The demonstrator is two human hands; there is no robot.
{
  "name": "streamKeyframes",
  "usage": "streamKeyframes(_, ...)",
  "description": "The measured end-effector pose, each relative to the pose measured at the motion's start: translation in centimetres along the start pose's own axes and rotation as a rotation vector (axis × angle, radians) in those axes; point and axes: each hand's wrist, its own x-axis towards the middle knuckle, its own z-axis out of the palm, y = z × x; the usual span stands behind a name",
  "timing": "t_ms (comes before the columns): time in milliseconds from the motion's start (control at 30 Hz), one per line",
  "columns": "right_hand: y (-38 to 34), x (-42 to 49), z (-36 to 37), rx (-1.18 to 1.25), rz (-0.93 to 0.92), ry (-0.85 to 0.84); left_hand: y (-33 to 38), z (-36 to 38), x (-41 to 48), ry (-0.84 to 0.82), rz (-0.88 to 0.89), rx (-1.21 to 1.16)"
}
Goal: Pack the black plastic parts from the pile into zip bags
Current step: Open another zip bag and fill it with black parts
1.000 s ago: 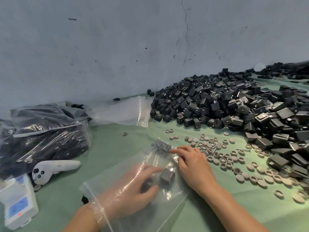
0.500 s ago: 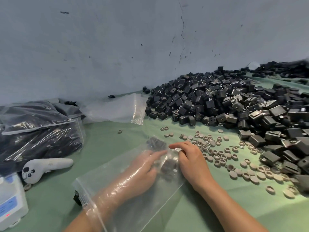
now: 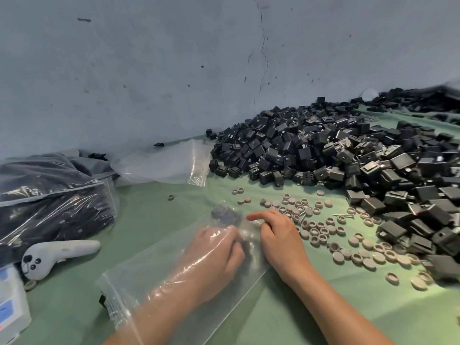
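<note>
Zip bag (image 3: 154,282), clear: lying flat by the near edge of the bench (image 3: 323,310). Left hand (image 3: 214,255) reaching inside it, fingers curling round a black plastic part (image 3: 246,247). Right hand (image 3: 278,237) resting on the bag from outside, forefinger straight, other fingers bent; whether it is gripping the film cannot be told. Pile (image 3: 323,150) of black parts lying toward the far right corner.

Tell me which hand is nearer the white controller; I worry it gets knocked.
Left. The left hand, inside the zip bag, lies right of the white controller; the right hand is farther right.
</note>
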Motion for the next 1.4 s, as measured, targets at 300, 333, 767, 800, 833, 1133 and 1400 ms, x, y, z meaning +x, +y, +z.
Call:
streamKeyframes(300, 0.2, 0.1, 0.0, 0.008, 0.000, 0.003, -0.1, -0.4, -0.5, 0.053, -0.308, -0.379)
streamKeyframes(333, 0.2, 0.1, 0.0, 0.010, 0.001, 0.002, -0.6, -0.5, -0.8, 0.015, -0.310, -0.411)
streamKeyframes(767, 0.0, 0.1, -0.1, 0.008, 0.000, 0.014, -0.5, -1.4, -0.6, -0.132, -0.028, -0.516)
streamKeyframes(800, 0.0, 0.0, -0.1, 0.005, 0.000, 0.011, -0.4, -1.1, -0.1, -0.096, -0.024, -0.464)
streamKeyframes(833, 0.0, 0.0, 0.0, 0.002, 0.000, 0.009, -0.5, -0.7, 0.4, -0.061, -0.038, -0.369)
streamKeyframes(1133, 0.1, 0.0, -0.1, 0.016, 0.007, 0.025, -1.9, -0.2, -0.8, -0.014, 0.163, -0.125)
streamKeyframes(1400, 0.0, 0.0, -0.4, 0.030, 0.001, 0.040, -0.4, -0.4, 0.8, -0.050, 0.154, -0.002)
